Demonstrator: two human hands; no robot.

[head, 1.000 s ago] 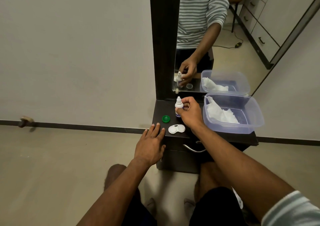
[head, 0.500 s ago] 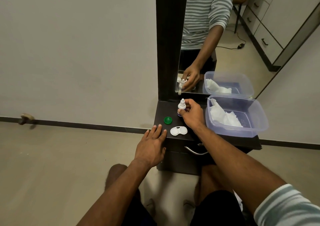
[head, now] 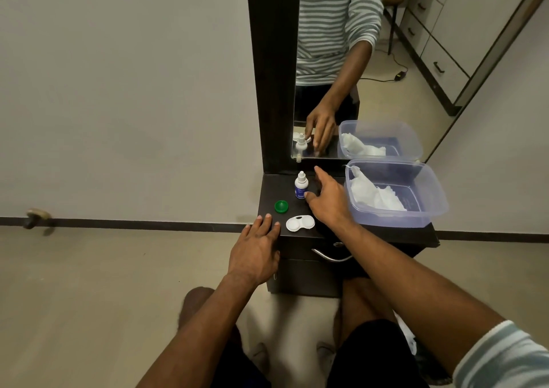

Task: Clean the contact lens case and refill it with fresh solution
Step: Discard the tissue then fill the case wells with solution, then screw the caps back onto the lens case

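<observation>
The case (head: pixel 300 223) lies open on the surface (head: pixel 267 191), between both hands. Light, stiff, likely slippery; best pinched at its middle. Right hand (head: pixel 328 200) fingers spread beside bottle (head: pixel 300 185); left hand (head: pixel 255 254) flat.

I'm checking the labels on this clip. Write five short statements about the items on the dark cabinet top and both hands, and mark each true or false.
1. The solution bottle stands upright on the cabinet top. True.
2. The right hand grips the bottle. False: its fingers are spread beside the bottle, holding nothing.
3. The green cap lies left of the bottle. True.
4. The white lens case sits inside the plastic container. False: it lies on the cabinet top near the front edge; the container holds crumpled tissue.
5. The left hand rests at the cabinet's front left corner. True.
</observation>
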